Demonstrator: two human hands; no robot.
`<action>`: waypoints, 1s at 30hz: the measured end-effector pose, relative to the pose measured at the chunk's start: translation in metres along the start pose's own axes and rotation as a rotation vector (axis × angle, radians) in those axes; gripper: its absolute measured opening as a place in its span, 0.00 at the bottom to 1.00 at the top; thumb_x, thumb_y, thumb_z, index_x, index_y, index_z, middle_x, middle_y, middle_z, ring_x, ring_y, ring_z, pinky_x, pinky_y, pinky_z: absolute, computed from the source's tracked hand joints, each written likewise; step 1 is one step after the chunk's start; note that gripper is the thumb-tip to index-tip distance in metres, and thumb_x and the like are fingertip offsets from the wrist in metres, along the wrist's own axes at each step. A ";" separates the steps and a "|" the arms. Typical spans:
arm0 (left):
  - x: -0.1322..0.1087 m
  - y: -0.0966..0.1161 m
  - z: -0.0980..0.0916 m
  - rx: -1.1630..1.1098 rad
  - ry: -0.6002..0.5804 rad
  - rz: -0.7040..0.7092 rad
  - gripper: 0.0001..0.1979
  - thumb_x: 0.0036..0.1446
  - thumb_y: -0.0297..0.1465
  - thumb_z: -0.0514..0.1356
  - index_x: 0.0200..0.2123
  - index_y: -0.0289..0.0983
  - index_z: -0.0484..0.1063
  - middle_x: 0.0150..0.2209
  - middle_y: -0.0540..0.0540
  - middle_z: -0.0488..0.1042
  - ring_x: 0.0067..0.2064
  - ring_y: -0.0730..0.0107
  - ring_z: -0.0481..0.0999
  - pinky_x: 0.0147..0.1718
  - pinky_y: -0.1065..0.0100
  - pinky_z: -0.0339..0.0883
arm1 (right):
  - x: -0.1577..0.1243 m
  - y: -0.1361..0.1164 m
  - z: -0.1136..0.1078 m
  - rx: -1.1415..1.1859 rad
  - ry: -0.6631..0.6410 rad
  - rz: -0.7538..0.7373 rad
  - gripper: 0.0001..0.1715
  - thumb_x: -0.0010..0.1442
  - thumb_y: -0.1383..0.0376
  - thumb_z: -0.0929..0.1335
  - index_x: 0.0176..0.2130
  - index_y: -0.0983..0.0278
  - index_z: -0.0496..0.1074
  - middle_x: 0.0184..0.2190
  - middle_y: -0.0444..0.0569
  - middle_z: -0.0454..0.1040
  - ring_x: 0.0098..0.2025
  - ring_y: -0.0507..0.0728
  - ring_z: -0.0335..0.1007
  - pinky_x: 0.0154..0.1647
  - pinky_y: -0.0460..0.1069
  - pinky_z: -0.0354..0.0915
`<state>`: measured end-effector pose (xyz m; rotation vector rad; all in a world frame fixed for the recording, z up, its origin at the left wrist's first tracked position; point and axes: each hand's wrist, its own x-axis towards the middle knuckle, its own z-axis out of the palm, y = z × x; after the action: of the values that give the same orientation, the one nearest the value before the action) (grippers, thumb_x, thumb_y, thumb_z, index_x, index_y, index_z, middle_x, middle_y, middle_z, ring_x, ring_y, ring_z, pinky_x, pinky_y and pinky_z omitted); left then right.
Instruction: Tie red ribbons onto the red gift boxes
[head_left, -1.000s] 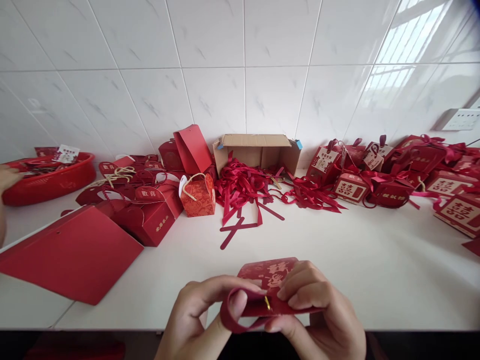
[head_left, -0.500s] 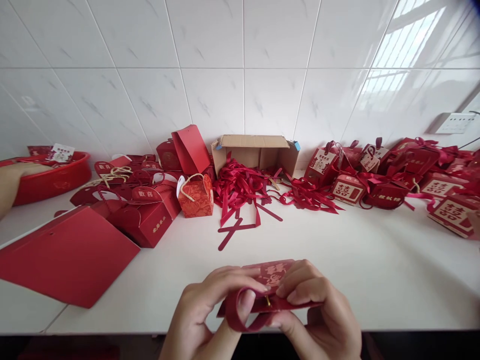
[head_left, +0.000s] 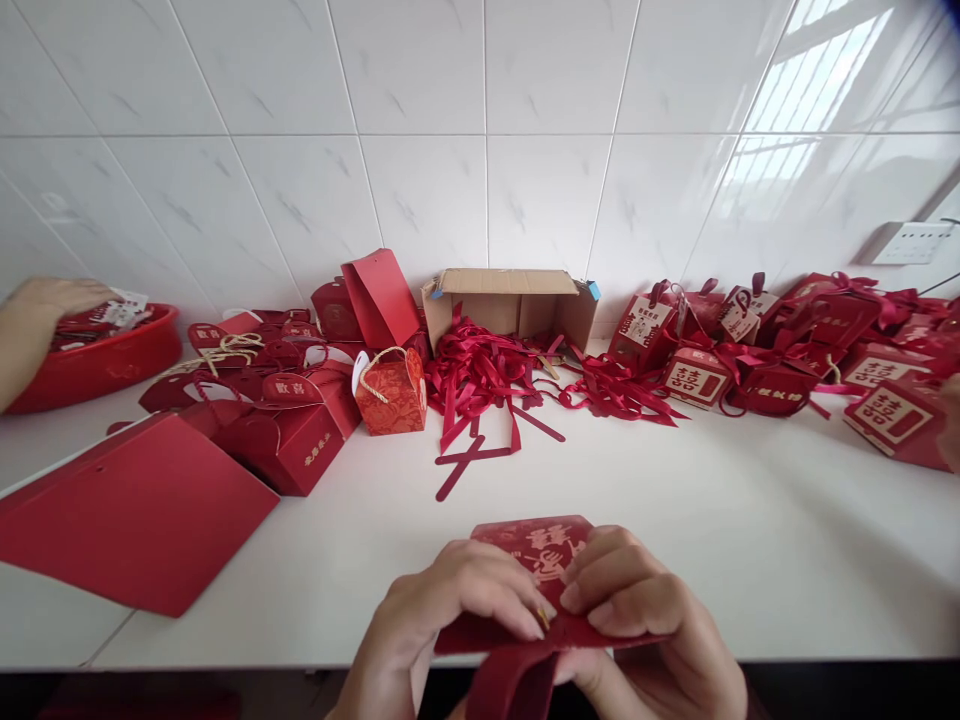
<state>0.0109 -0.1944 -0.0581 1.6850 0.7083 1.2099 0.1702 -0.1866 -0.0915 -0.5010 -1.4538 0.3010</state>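
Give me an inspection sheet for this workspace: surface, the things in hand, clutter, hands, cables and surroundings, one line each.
Surface: white table, a seam showing at the front left.
Things in hand: printed red card with a ribbon loop at its near edge and a small gold-coloured piece.
Clutter: ribbon pile at the cardboard box; red boxes both sides, including an orange-red box.
Hands: left hand and right hand both have fingers on the card; left thumb hidden.
Cables: dark cable at the right edge, partly out of view.
Surroundings: tiled wall, outlet strip; another person's hand at the red basin.
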 end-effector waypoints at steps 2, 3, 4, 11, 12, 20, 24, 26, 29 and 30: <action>0.002 -0.006 -0.001 -0.002 -0.020 0.090 0.03 0.54 0.31 0.63 0.34 0.43 0.75 0.34 0.47 0.78 0.39 0.63 0.76 0.42 0.64 0.71 | 0.000 -0.001 -0.002 0.031 -0.004 0.035 0.12 0.56 0.66 0.72 0.33 0.63 0.63 0.26 0.46 0.70 0.26 0.52 0.67 0.27 0.50 0.66; 0.003 -0.009 -0.002 0.011 -0.022 0.118 0.04 0.55 0.29 0.63 0.35 0.43 0.76 0.34 0.47 0.78 0.39 0.63 0.76 0.42 0.64 0.70 | 0.000 -0.001 -0.003 0.046 -0.019 0.073 0.12 0.56 0.66 0.72 0.32 0.62 0.63 0.27 0.46 0.70 0.27 0.53 0.67 0.27 0.50 0.67; 0.004 -0.011 -0.003 0.028 -0.030 0.134 0.06 0.56 0.27 0.62 0.36 0.43 0.76 0.34 0.47 0.78 0.39 0.64 0.76 0.43 0.63 0.70 | 0.001 -0.002 -0.004 0.053 -0.045 0.120 0.11 0.56 0.67 0.72 0.33 0.62 0.64 0.28 0.47 0.71 0.28 0.53 0.68 0.28 0.50 0.68; 0.008 -0.014 -0.013 0.133 -0.128 0.257 0.12 0.56 0.19 0.59 0.39 0.40 0.76 0.34 0.44 0.79 0.39 0.62 0.76 0.44 0.60 0.71 | 0.014 -0.006 -0.017 -0.012 -0.347 0.149 0.17 0.57 0.68 0.70 0.48 0.61 0.73 0.34 0.51 0.74 0.35 0.56 0.72 0.34 0.50 0.72; 0.008 -0.013 -0.013 0.138 -0.123 0.269 0.12 0.56 0.19 0.59 0.39 0.39 0.76 0.34 0.43 0.79 0.39 0.62 0.76 0.44 0.60 0.71 | 0.014 -0.006 -0.017 -0.007 -0.363 0.147 0.14 0.57 0.69 0.70 0.45 0.62 0.74 0.33 0.51 0.74 0.34 0.55 0.72 0.34 0.49 0.72; 0.003 -0.015 -0.007 0.171 -0.041 0.256 0.09 0.56 0.22 0.60 0.38 0.40 0.75 0.37 0.43 0.78 0.39 0.63 0.78 0.41 0.64 0.73 | 0.005 -0.003 -0.011 0.006 -0.216 0.039 0.04 0.57 0.73 0.70 0.36 0.66 0.72 0.27 0.49 0.71 0.30 0.54 0.68 0.30 0.49 0.69; 0.006 -0.022 -0.010 0.205 0.004 0.404 0.06 0.57 0.30 0.61 0.39 0.43 0.76 0.37 0.42 0.79 0.40 0.60 0.79 0.38 0.64 0.75 | 0.007 -0.003 -0.007 -0.004 -0.213 0.025 0.02 0.60 0.69 0.68 0.33 0.67 0.71 0.25 0.49 0.71 0.29 0.53 0.68 0.30 0.49 0.69; 0.009 -0.025 -0.012 0.200 -0.017 0.448 0.07 0.58 0.33 0.61 0.40 0.43 0.76 0.34 0.43 0.79 0.40 0.59 0.79 0.38 0.62 0.76 | 0.009 -0.002 -0.006 -0.001 -0.209 0.019 0.03 0.60 0.69 0.68 0.33 0.67 0.71 0.25 0.49 0.71 0.29 0.52 0.69 0.30 0.49 0.69; 0.009 -0.027 -0.012 0.185 -0.023 0.429 0.06 0.58 0.33 0.60 0.39 0.43 0.76 0.31 0.44 0.79 0.38 0.60 0.80 0.37 0.63 0.76 | 0.008 -0.001 -0.006 -0.015 -0.201 0.016 0.02 0.60 0.70 0.68 0.33 0.67 0.71 0.25 0.48 0.71 0.28 0.52 0.69 0.30 0.48 0.69; 0.008 -0.026 -0.009 0.168 0.009 0.402 0.06 0.58 0.32 0.60 0.38 0.43 0.76 0.30 0.44 0.79 0.37 0.61 0.80 0.36 0.65 0.76 | 0.006 -0.001 -0.006 -0.021 -0.200 0.022 0.01 0.59 0.70 0.69 0.33 0.67 0.71 0.25 0.48 0.71 0.28 0.52 0.68 0.30 0.48 0.69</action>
<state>0.0064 -0.1737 -0.0775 2.0290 0.4997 1.4660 0.1771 -0.1851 -0.0863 -0.5156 -1.6473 0.3616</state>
